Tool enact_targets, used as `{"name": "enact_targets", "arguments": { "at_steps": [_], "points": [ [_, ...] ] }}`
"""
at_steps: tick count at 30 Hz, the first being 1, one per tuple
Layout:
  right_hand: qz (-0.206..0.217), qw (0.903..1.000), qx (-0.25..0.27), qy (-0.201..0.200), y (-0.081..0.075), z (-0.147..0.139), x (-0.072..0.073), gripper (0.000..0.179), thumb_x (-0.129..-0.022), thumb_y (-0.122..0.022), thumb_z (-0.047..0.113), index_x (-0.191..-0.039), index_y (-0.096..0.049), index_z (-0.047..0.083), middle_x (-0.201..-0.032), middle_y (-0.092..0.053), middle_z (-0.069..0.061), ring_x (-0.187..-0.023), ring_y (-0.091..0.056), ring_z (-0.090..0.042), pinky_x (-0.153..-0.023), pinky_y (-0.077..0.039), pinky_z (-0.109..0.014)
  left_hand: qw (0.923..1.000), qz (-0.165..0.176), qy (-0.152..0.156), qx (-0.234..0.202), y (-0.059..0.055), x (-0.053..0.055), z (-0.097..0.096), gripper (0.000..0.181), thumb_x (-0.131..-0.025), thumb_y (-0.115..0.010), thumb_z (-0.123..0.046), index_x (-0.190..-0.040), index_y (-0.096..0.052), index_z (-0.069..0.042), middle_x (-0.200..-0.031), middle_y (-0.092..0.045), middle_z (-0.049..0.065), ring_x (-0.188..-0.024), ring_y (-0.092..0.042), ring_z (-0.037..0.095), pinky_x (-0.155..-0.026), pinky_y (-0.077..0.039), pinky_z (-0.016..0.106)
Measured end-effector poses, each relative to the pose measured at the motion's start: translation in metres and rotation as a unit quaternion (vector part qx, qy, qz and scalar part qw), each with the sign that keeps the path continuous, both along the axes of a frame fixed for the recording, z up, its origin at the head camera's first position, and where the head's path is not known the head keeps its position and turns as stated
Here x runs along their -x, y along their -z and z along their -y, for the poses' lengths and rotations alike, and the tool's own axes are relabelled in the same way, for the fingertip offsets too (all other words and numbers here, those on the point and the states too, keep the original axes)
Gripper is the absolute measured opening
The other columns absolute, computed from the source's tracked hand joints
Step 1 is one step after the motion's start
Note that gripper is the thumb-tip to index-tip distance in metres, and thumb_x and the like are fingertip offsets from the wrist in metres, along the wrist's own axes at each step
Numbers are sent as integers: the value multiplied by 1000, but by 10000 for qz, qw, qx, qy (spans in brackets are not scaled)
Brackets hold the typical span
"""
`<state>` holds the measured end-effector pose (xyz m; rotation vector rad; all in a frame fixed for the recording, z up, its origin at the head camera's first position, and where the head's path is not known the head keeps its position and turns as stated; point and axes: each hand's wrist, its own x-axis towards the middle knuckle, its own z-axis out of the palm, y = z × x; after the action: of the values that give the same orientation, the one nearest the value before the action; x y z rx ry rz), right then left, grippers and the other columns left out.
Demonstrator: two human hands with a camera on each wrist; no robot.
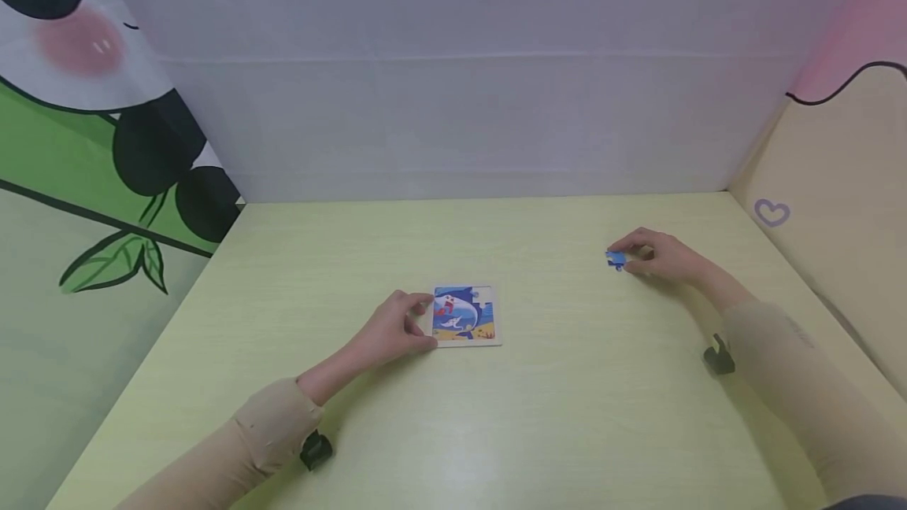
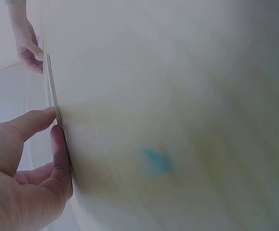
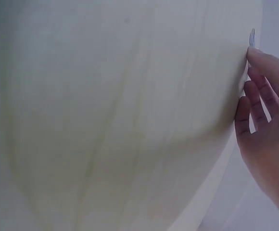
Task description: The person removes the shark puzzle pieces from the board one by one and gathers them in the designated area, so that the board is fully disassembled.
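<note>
A small square jigsaw puzzle [image 1: 464, 315] in a pale tray [image 1: 498, 321] lies flat on the table, showing a blue whale-like sea animal over yellow sand. At its upper right corner the pale base shows bare. My left hand [image 1: 393, 327] holds the tray's left side, thumb at the lower corner and index finger near the upper one; in the left wrist view the tray [image 2: 54, 91] appears edge-on by the fingertips. Farther right, my right hand [image 1: 659, 255] pinches a blue puzzle piece [image 1: 615, 259] between thumb and fingers. The right wrist view shows that piece [image 3: 252, 37] edge-on.
The pale wooden table [image 1: 354, 250] runs back to a grey-white cloth wall [image 1: 453, 116]. Printed panels stand on both sides, a green and black one [image 1: 142, 171] at left and a beige one [image 1: 836, 179] at right.
</note>
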<state>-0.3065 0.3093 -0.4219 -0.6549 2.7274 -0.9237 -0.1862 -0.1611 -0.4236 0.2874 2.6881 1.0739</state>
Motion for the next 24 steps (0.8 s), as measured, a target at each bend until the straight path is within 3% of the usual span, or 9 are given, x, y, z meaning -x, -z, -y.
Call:
{"name": "enact_targets", "arguments": {
  "at_steps": [15,24],
  "points": [
    [218,9996,110,-166,-1,-4,0,46,-91,-70,14,-135,-57,5,-137,-51,-18,-128,-46,-37,-107,-37,-57,10000,-1,-6,-32,-1,0,2,71,-77,-83,-11,-141,-51,-5,-117,-54,12,-79,-63,10,-68,-54,22],
    [80,9989,-288,-350,-9,3,-2,51,-87,-72,10,-135,-57,3,-134,-53,-21,-122,-50,-39,-102,-42,-56,9999,25,-2,-166,0,-1,4,73,-76,-83,-9,-141,-51,-3,-116,-54,13,-81,-63,11,-67,-54,22]
  ]
}}
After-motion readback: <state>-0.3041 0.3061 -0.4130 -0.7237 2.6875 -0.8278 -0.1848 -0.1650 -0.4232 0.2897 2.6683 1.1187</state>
